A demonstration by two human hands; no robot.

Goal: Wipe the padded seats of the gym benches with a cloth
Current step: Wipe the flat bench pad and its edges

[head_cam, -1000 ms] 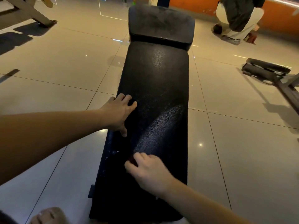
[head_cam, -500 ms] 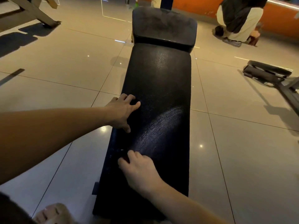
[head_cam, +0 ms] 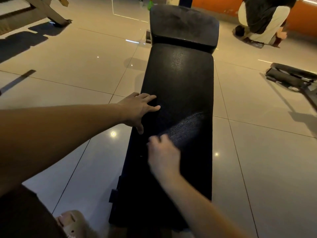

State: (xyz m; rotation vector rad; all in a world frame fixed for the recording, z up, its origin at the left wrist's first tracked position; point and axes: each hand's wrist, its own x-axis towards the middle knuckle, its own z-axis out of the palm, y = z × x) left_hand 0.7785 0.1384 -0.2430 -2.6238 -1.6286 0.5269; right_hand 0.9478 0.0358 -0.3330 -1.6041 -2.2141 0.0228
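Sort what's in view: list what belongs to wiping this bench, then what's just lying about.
Belongs to the job:
long black bench pad
headrest pad
left hand, braced on the pad's edge
right hand, blurred; cloth not discernible

Lying about:
second bench on the floor
wooden frame
crouching person

Glossy tiled floor (head_cam: 257,160) — orange wall (head_cam: 223,4).

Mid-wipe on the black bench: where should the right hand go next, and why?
Probably sweep the right hand forward and right, past the lighter wiped streak, toward the far part of the long pad. That part looks evenly dark, seemingly unwiped. The left hand rests flat at the pad's left edge. The cloth itself is not discernible.
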